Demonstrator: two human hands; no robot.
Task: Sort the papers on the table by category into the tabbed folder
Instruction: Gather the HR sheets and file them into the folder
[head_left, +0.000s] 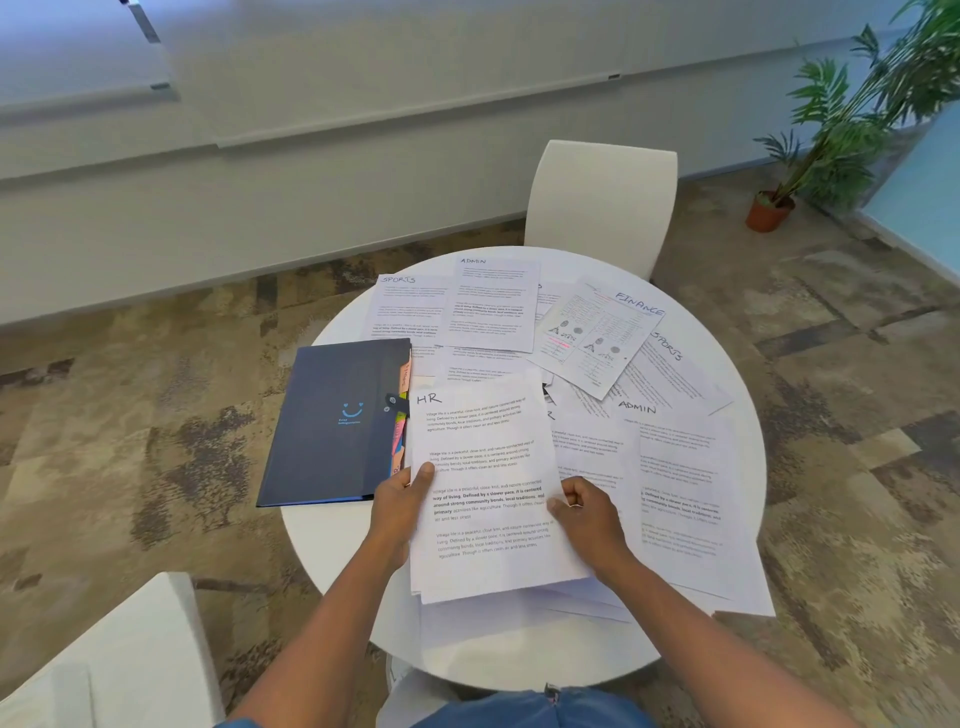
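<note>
Papers (483, 467) pinched by left hand (400, 499) and right hand (587, 514); closed folder's (332, 421) tabs mostly hidden.

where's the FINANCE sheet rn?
In the head view, the FINANCE sheet lies tilted on the far right part of the round table, right of the far ADMIN sheet and overlapping a SPORTS sheet.

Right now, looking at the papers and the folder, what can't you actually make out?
All in the head view:
- Folder tabs: writing too small and mostly covered by the HR sheet.
- Sheets stacked under the HR sheet: headings hidden, so categories unknown.
- Paper behind the FINANCE sheet: heading mostly covered.
- Body text on the far SPORTS and ADMIN sheets: too small to read.
- Left hand and right hand: fingers beneath the stack are hidden.
</note>
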